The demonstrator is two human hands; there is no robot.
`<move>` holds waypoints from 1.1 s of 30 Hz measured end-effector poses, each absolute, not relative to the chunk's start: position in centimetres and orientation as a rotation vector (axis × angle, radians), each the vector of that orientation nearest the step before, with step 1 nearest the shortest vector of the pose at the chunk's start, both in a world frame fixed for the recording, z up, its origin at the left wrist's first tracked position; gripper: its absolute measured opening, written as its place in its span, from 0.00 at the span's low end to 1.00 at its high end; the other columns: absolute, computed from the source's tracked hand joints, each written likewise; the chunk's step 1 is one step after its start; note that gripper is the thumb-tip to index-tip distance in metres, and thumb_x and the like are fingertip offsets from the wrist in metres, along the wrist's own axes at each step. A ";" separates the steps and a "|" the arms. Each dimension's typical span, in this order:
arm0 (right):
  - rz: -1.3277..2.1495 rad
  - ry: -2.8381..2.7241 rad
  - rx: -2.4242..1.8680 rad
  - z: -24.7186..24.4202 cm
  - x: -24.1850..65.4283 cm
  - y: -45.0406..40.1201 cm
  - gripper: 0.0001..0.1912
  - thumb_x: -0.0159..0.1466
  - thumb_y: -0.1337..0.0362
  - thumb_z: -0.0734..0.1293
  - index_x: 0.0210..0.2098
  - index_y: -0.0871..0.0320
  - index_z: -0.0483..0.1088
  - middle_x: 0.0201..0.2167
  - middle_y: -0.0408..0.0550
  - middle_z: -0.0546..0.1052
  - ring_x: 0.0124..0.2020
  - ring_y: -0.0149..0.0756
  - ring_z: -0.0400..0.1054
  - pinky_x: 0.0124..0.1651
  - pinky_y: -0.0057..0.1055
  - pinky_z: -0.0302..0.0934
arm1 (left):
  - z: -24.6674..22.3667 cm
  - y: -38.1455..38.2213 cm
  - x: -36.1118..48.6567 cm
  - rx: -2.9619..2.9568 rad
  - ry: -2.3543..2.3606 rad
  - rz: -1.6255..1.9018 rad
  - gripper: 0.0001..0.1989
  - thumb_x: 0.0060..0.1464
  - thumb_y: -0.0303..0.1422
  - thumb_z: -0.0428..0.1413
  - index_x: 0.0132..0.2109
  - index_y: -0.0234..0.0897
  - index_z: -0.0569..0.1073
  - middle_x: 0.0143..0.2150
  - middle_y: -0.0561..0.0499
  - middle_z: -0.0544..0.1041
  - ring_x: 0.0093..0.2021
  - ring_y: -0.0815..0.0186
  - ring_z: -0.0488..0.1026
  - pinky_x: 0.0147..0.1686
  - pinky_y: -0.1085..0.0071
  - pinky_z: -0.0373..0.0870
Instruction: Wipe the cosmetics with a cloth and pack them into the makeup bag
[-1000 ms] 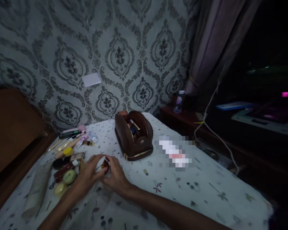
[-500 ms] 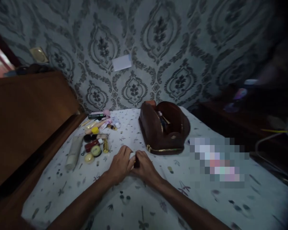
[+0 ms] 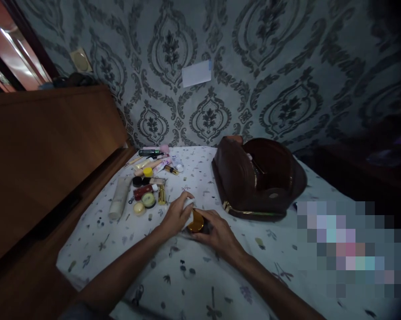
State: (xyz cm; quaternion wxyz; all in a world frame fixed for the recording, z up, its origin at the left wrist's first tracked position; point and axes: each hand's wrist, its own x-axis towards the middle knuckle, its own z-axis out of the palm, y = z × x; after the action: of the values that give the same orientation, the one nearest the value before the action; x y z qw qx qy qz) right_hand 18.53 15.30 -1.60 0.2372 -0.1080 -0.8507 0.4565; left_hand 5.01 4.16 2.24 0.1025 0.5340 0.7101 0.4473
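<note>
Head view: the person's left hand point(image 3: 177, 218) pinches a white tissue-like piece point(image 3: 188, 203) against a round amber-gold container point(image 3: 196, 222), which the right hand point(image 3: 220, 232) grips with curled fingers, over the printed sheet point(image 3: 193, 293), left of the open brown bag point(image 3: 232, 173).

Two hands show, one left hand point(image 3: 176, 218) and one right hand point(image 3: 222, 233), with one amber container point(image 3: 196, 222) and one white object point(image 3: 188, 205) between them. Right of the hands stands one brown bag point(image 3: 240, 186). Left of them lie one large pale tube point(image 3: 119, 199), one red bottle point(image 3: 143, 192), one gold cylinder point(image 3: 162, 195) and two round pots point(image 3: 148, 200). Farther out, one yellow cap point(image 3: 148, 172) shows in a cluster too overlapped to count. Ahead, the wall point(image 3: 200, 40) bears one white card point(image 3: 196, 74).
</note>
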 end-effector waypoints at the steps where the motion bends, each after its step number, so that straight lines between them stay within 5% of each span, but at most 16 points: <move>1: 1.274 -2.323 -0.315 -1.7 18.6 15.3 0.34 0.49 0.56 0.78 0.53 0.57 0.73 0.43 0.51 0.78 0.46 0.48 0.71 0.48 0.41 0.65 | 2.1 4.2 4.8 1.571 2.088 1.336 0.05 0.63 0.34 0.46 0.45 0.40 0.64 0.36 0.54 0.69 0.37 0.65 0.68 0.42 0.69 0.65; 11: 1.313 -2.278 -0.416 -1.8 18.4 15.4 0.29 0.48 0.60 0.76 0.50 0.55 0.73 0.43 0.49 0.79 0.44 0.47 0.72 0.48 0.40 0.65 | 1.3 4.4 4.7 1.605 2.078 1.305 0.21 0.67 0.43 0.39 0.29 0.39 0.65 0.30 0.52 0.67 0.35 0.64 0.66 0.40 0.67 0.65; 16: 1.421 -2.162 -0.422 -1.4 18.4 15.1 0.26 0.48 0.61 0.74 0.47 0.56 0.72 0.42 0.48 0.79 0.43 0.45 0.72 0.47 0.37 0.66 | 1.3 3.8 5.3 1.644 2.069 1.236 0.23 0.68 0.42 0.38 0.49 0.36 0.73 0.42 0.45 0.73 0.47 0.60 0.70 0.51 0.62 0.66; 21: 1.455 -2.037 -0.440 -1.3 18.0 15.1 0.23 0.49 0.60 0.73 0.44 0.58 0.72 0.36 0.46 0.78 0.36 0.39 0.71 0.40 0.33 0.66 | 0.7 3.2 5.6 1.739 2.168 1.052 0.29 0.65 0.46 0.45 0.67 0.36 0.56 0.61 0.37 0.67 0.63 0.52 0.63 0.61 0.52 0.60; 24: 1.437 -1.975 -0.440 -1.7 17.8 15.2 0.21 0.50 0.59 0.72 0.43 0.59 0.71 0.34 0.46 0.77 0.34 0.37 0.70 0.38 0.32 0.65 | 0.7 3.1 5.7 1.836 2.194 0.936 0.33 0.63 0.46 0.49 0.69 0.39 0.51 0.61 0.38 0.66 0.62 0.51 0.64 0.57 0.53 0.65; 33: 1.574 -2.043 -0.295 -1.5 18.1 14.7 0.25 0.48 0.59 0.76 0.44 0.57 0.71 0.37 0.45 0.76 0.39 0.38 0.71 0.44 0.34 0.66 | 1.7 3.2 6.2 1.640 2.077 1.273 0.18 0.63 0.48 0.44 0.42 0.39 0.68 0.40 0.49 0.71 0.41 0.60 0.70 0.44 0.65 0.67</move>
State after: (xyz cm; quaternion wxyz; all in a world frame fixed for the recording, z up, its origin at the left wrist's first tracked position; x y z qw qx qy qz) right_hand 18.12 14.69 -1.53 0.2694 -0.1094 -0.7580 0.5839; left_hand 6.16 3.15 1.71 0.1023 0.5554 0.7037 0.4311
